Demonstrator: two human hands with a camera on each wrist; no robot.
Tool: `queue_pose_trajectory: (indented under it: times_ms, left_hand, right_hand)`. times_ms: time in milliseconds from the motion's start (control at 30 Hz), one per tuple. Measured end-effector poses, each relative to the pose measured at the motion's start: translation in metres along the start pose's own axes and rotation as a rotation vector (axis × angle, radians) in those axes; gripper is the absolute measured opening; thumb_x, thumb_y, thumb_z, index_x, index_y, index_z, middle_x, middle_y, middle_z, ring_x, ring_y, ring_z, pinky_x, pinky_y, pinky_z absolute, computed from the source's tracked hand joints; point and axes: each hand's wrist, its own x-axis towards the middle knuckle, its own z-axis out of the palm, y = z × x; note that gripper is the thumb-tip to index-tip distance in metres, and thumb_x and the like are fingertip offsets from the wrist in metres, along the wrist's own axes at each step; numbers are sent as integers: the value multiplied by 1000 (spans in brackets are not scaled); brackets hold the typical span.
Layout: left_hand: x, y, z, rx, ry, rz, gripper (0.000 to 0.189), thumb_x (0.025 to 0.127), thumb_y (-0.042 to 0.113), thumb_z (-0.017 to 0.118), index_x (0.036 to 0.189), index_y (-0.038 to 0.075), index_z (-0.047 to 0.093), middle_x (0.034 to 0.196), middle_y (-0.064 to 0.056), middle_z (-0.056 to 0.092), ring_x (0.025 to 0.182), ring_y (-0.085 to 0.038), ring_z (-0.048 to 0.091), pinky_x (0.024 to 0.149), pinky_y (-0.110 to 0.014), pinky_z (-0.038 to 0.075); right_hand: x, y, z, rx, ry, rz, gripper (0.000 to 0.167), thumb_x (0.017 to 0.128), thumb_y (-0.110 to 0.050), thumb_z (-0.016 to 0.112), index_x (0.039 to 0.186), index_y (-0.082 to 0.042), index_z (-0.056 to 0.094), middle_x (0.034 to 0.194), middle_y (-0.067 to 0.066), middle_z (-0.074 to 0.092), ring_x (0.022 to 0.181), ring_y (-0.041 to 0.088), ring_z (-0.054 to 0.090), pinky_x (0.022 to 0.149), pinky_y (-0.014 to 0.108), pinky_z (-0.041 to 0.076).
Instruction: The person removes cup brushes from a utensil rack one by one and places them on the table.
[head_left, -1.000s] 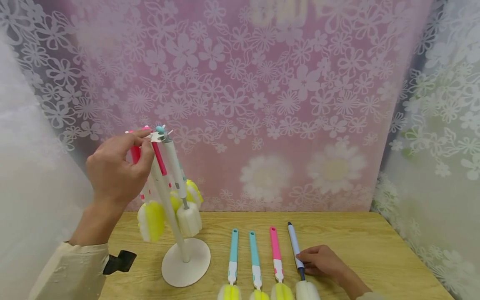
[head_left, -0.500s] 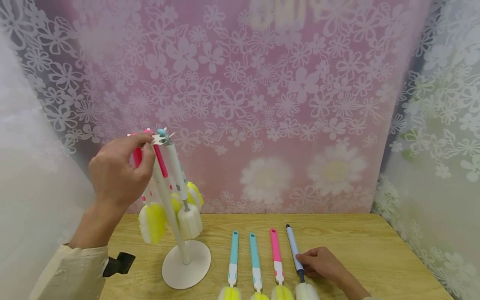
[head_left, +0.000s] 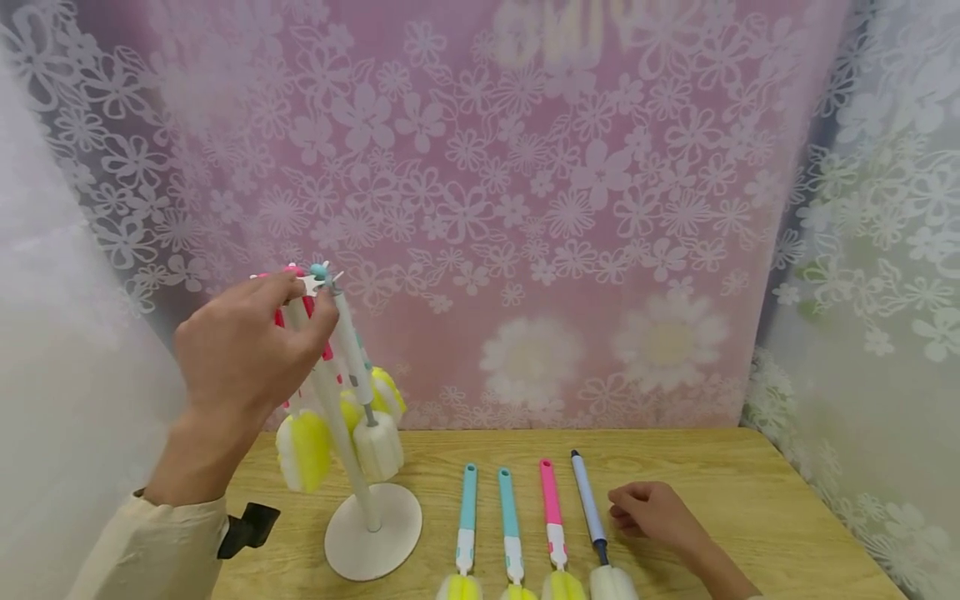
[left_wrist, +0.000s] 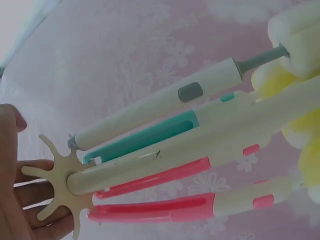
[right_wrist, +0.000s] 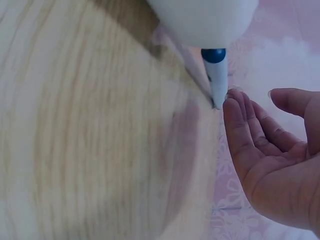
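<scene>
My left hand (head_left: 240, 346) is at the top of a cream stand (head_left: 341, 433) with a hooked head (left_wrist: 57, 175). Its fingers lie behind the hooks in the left wrist view, while the thumb is held away from them. Several bottle brushes hang there, including a white-handled one (left_wrist: 165, 107), a teal one (left_wrist: 145, 135) and a pink one (left_wrist: 155, 210). On the table, my right hand (head_left: 660, 515) hovers just right of a light-blue sponge bottle brush (head_left: 588, 498), fingers loosely bent and holding nothing; a gap shows between them in the head view.
Left of the light-blue brush lie a pink brush (head_left: 551, 500) and two teal brushes (head_left: 468, 500), (head_left: 508, 508) with yellow sponge heads. The stand's round base (head_left: 390, 550) rests on the wooden table (head_left: 720, 475). A flowered curtain (head_left: 480, 333) hangs behind.
My right hand has let go of the light-blue bottle brush and moved slightly right. My left thumb has shifted right, across the top of the stand. The brushes lie as before.
</scene>
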Motion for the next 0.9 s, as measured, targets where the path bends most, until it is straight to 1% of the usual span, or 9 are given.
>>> queue_pose_trajectory:
  times_ms: [67, 167, 267, 467, 600, 700, 767, 833, 900]
  left_hand:
    - [0, 2, 2, 37, 40, -12, 37, 85, 44, 55, 67, 13, 63, 57, -2, 56, 43, -21, 40, 40, -33, 21]
    - [1, 4, 5, 83, 77, -28, 41, 86, 47, 57, 65, 13, 63, 51, -3, 46, 41, -21, 33, 40, -33, 19]
    - [1, 4, 7, 105, 84, -39, 37, 87, 41, 56, 67, 11, 66, 52, -5, 49, 40, -23, 35, 39, -34, 21]
    - [3, 2, 8, 103, 94, 25, 33, 85, 31, 53, 68, 7, 68, 51, -7, 51, 39, -22, 30, 38, -33, 21]
    - [4, -1, 10, 52, 121, 34, 29, 82, 29, 54, 72, 8, 72, 50, -6, 51, 39, -19, 26, 38, -34, 19]
    - [4, -4, 11, 1, 123, 24, 27, 80, 28, 55, 77, 11, 76, 53, -5, 58, 39, -18, 28, 38, -35, 20]
    - [4, -7, 10, -33, 102, 15, 25, 80, 27, 56, 78, 12, 76, 57, -4, 63, 38, -19, 32, 39, -35, 22]
    - [4, -9, 8, -66, 68, 13, 25, 80, 27, 57, 83, 12, 77, 69, -5, 70, 39, -21, 38, 39, -34, 24]
    - [5, -13, 7, -106, 42, 7, 25, 81, 27, 60, 88, 11, 78, 79, -5, 73, 39, -20, 39, 39, -33, 25]
  right_hand:
    - [0, -4, 2, 14, 16, 4, 32, 96, -16, 56, 108, 12, 63, 86, 11, 66, 79, 24, 66, 71, 37, 55]
    - [0, -9, 4, 31, 14, -7, 31, 96, -15, 56, 109, 12, 62, 87, 12, 66, 79, 25, 66, 72, 37, 55]
    - [-1, -11, 5, 57, -4, -27, 31, 96, -15, 55, 110, 12, 62, 88, 12, 66, 80, 26, 66, 72, 38, 55]
    - [-5, -19, 8, 108, -62, -108, 35, 97, -19, 55, 112, 12, 60, 89, 12, 66, 83, 25, 67, 73, 36, 55]
    - [-8, -31, 13, 135, -90, -157, 41, 95, -25, 58, 112, 12, 59, 91, 13, 66, 85, 28, 66, 73, 36, 55]
    - [-10, -42, 19, 150, -105, -175, 42, 95, -28, 59, 112, 10, 59, 91, 11, 66, 86, 29, 66, 74, 36, 55]
    - [-11, -50, 23, 160, -127, -195, 42, 95, -29, 58, 113, 9, 60, 91, 11, 66, 87, 29, 65, 75, 36, 55]
    - [-13, -59, 28, 172, -150, -218, 41, 95, -29, 58, 113, 8, 60, 92, 11, 66, 87, 28, 66, 75, 35, 55]
    - [-15, -69, 34, 183, -180, -256, 39, 95, -28, 58, 113, 7, 61, 93, 13, 65, 86, 28, 66, 74, 35, 55]
